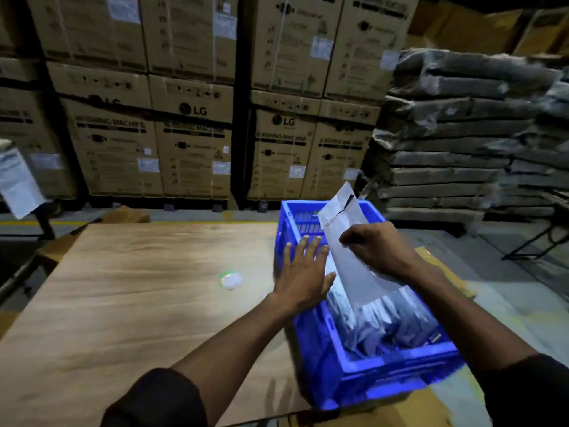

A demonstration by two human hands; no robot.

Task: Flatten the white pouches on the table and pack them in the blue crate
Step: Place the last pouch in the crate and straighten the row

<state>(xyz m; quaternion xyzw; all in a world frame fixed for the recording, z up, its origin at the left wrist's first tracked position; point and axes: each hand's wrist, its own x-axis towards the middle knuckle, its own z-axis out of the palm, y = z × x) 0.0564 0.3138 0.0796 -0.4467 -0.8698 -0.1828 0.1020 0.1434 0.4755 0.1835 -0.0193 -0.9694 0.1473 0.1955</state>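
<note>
A blue crate (381, 375) stands at the right edge of the wooden table (138, 288), with several white pouches (397, 322) packed upright inside it. My right hand (378, 251) grips a long white pouch (354, 272) that slants over the crate, its open top end pointing away from me. My left hand (304, 272) is spread flat with straight fingers over the crate's left rim, beside that pouch. The frame is blurred by motion.
A small round roll of tape (231, 280) lies on the table left of the crate. Stacked cardboard washing machine boxes (197, 118) fill the back. Wrapped grey bundles (462, 134) are piled at the right. A brown carton (126, 215) sits behind the table.
</note>
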